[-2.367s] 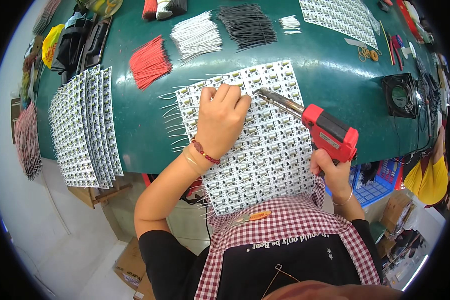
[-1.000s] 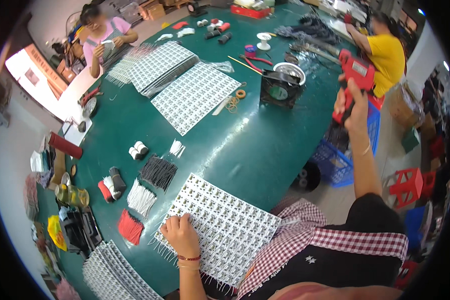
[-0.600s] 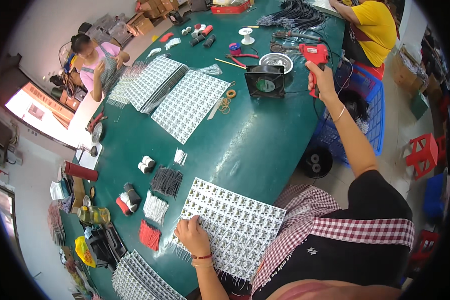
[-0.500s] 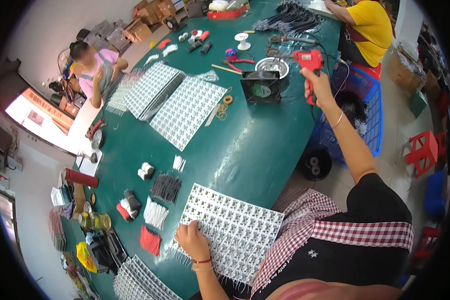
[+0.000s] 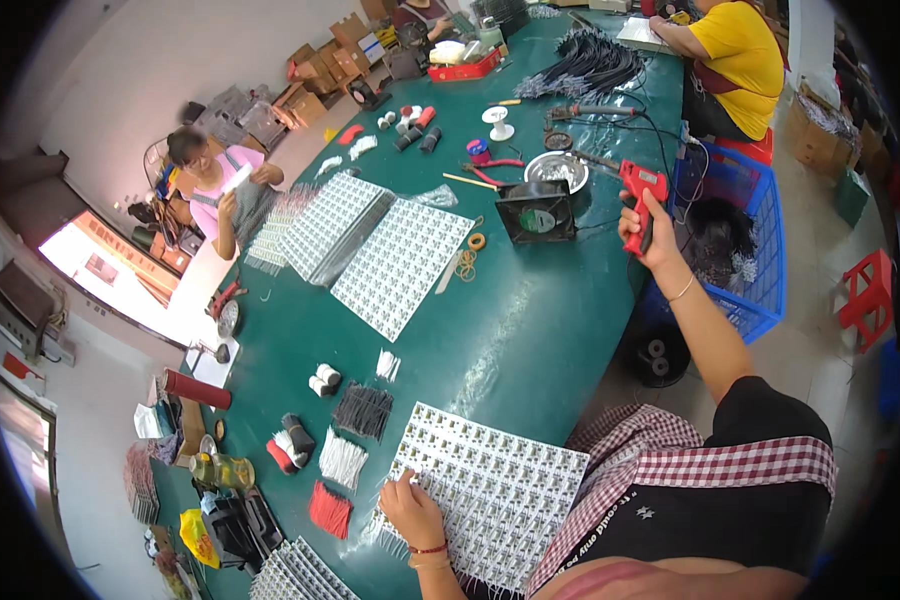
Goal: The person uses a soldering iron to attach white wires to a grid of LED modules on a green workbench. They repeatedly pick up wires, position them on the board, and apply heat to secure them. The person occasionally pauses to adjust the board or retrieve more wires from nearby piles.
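Note:
My right hand (image 5: pixel 655 232) grips a red soldering gun (image 5: pixel 642 190) by its handle, raised over the table's right edge. Its dark tip points left, near the metal bowl (image 5: pixel 558 172) and the black square fan (image 5: pixel 536 212). On the left edge of a white panel of small circuit boards (image 5: pixel 500 490) rests my left hand (image 5: pixel 413 512), fingers bent and close together; what they pinch, if anything, is too small to make out. Thin wire ends stick out along the panel's lower edge. Beside it lie bundles of black wires (image 5: pixel 362 410), white wires (image 5: pixel 342 460) and red wires (image 5: pixel 330 509).
More panels (image 5: pixel 402 268) lie across the green table (image 5: pixel 530 330). A white spool (image 5: pixel 497 124) and red-handled pliers (image 5: pixel 500 163) are farther back. A blue crate (image 5: pixel 760 255) stands right of the table. A person in pink (image 5: pixel 210 180) and one in yellow (image 5: pixel 735 60) sit at it.
The whole view has shifted, so things appear lower and to the right. My right hand has turned the soldering gun, and its tip now shows. My left hand stays on the panel.

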The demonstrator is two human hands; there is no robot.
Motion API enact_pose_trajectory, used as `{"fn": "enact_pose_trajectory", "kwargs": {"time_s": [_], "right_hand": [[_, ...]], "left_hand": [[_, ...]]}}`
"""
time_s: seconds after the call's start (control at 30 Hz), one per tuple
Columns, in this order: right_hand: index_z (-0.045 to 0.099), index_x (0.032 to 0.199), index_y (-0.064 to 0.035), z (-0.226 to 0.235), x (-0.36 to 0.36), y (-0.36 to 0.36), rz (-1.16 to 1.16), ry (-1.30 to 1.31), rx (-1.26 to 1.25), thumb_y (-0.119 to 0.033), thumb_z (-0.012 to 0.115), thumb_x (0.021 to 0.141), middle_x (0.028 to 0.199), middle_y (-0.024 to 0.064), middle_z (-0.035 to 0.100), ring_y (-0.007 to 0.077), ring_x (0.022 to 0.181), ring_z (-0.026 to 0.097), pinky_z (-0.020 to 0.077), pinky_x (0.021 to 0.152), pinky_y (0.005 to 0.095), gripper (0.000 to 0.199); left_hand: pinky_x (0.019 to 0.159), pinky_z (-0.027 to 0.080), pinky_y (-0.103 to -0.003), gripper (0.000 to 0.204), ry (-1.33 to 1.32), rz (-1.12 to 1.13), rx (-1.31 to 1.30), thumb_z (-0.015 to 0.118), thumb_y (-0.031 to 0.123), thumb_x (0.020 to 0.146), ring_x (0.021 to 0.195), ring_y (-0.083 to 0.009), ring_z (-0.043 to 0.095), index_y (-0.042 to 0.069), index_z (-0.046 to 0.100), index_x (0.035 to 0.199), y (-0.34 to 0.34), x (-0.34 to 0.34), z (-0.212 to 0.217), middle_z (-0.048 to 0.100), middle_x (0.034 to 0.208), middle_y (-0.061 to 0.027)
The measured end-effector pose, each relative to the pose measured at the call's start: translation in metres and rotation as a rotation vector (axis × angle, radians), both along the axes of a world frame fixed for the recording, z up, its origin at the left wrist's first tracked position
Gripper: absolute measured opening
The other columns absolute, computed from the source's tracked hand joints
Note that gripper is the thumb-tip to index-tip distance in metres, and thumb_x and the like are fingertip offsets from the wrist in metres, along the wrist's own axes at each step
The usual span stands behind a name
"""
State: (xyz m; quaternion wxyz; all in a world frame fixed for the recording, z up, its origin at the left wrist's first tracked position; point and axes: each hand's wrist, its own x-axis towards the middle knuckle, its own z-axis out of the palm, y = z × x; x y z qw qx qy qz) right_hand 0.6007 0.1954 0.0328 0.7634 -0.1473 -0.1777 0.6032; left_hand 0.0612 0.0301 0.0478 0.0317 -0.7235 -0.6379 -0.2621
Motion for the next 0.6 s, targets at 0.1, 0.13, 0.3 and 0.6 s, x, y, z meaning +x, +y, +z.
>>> {"fn": "enact_pose_trajectory", "kwargs": {"time_s": [0.1,0.13,0.3,0.6], "right_hand": [[0.055,0.112,-0.0037,-0.005,-0.012,0.005,-0.044,0.112,0.034,-0.039,0.055,0.097,0.064,0.0001,0.046,0.0111,0.055,0.047,0.0482,0.084,0.0368,0.039],[0.055,0.111,-0.0039,-0.005,-0.012,0.002,-0.064,0.120,0.047,-0.039,0.055,0.097,0.064,0.0001,0.047,0.0111,0.056,0.047,0.0477,0.085,0.0375,0.038],[0.055,0.107,-0.0051,-0.010,-0.007,0.005,-0.079,0.171,0.065,-0.037,0.055,0.096,0.064,-0.0004,0.044,0.0102,0.056,0.045,0.0460,0.087,0.0385,0.034],[0.055,0.106,-0.0059,-0.003,-0.007,0.003,-0.070,0.176,0.045,-0.037,0.053,0.097,0.063,-0.0011,0.043,0.0098,0.054,0.044,0.0458,0.081,0.0356,0.032]], "left_hand": [[0.075,0.039,-0.043,0.022,-0.038,0.011,-0.010,0.053,-0.005,0.078,0.081,-0.0309,0.051,0.002,0.063,0.096,-0.001,-0.002,0.000,0.053,0.082,-0.0122],[0.070,0.039,-0.040,0.023,-0.016,-0.002,0.028,0.052,-0.007,0.077,0.076,-0.0297,0.050,0.001,0.063,0.095,-0.002,-0.003,-0.001,0.051,0.081,-0.0126],[0.065,0.038,-0.040,0.025,-0.210,0.070,-0.072,0.049,-0.009,0.076,0.073,-0.0314,0.048,0.000,0.062,0.095,-0.003,-0.004,-0.003,0.048,0.079,-0.0141],[0.065,0.040,-0.047,0.010,-0.186,0.045,-0.019,0.051,0.000,0.081,0.068,-0.0400,0.052,-0.005,0.059,0.085,0.000,0.009,0.018,0.056,0.076,-0.0245]]}}
